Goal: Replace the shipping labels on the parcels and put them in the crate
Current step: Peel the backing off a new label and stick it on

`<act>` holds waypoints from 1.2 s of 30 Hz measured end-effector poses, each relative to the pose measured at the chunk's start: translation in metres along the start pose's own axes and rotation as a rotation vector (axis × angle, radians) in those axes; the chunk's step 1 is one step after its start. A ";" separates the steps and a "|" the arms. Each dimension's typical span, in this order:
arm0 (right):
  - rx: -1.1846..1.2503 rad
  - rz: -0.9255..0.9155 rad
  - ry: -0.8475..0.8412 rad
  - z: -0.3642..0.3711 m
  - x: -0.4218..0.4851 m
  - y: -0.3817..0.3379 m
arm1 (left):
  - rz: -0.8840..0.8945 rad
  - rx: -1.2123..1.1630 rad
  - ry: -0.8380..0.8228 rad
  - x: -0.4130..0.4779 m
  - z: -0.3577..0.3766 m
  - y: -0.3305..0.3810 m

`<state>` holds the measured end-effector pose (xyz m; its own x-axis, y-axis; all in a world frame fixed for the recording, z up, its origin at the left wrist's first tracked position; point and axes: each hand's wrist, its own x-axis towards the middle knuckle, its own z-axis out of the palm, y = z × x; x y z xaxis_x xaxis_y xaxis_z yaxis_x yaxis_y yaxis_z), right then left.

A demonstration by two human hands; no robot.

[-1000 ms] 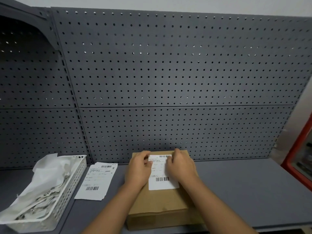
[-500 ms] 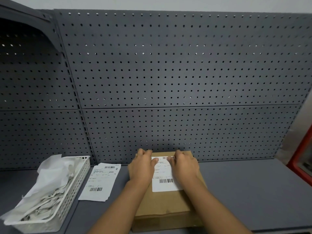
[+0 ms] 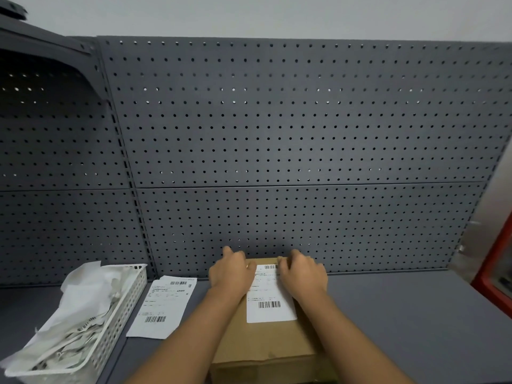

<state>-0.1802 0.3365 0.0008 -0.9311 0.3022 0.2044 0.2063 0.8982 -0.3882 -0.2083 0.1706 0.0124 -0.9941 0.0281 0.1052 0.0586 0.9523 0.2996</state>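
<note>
On the grey shelf (image 3: 401, 314), in front of the perforated back panel (image 3: 277, 134), 1 brown cardboard parcel (image 3: 266, 345) lies flat, its near end at the shelf's front edge. A white shipping label (image 3: 270, 297) with 2 barcodes sits on the top face, on the far half. The left hand (image 3: 231, 273) rests on the parcel at the label's left edge, fingers nearly straight and pointing to the panel, thumb touching the paper; it grasps nothing. The right hand (image 3: 303, 274) lies at the label's far right corner, fingers a little bent, tips pressing down on the paper, nothing clasped inside it.

To the left of the parcel, 1 loose label sheet (image 3: 163, 306) lies on the shelf. Just beside it stands a white basket (image 3: 119, 309) full of crumpled paper (image 3: 80, 297). At the far right, a red frame (image 3: 496, 273) shows.
</note>
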 end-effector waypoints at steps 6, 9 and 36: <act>-0.154 0.006 -0.010 0.004 0.009 -0.007 | -0.024 0.020 0.069 0.004 0.011 0.002; -0.195 0.012 0.011 0.009 0.009 -0.009 | -0.025 0.040 0.077 0.006 0.016 0.004; 0.051 -0.400 -0.147 -0.005 -0.021 0.016 | 0.418 -0.164 0.022 -0.025 0.024 -0.010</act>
<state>-0.1562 0.3466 -0.0056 -0.9684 -0.1189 0.2193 -0.1917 0.9172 -0.3491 -0.1865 0.1672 -0.0160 -0.8798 0.3924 0.2684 0.4705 0.7996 0.3732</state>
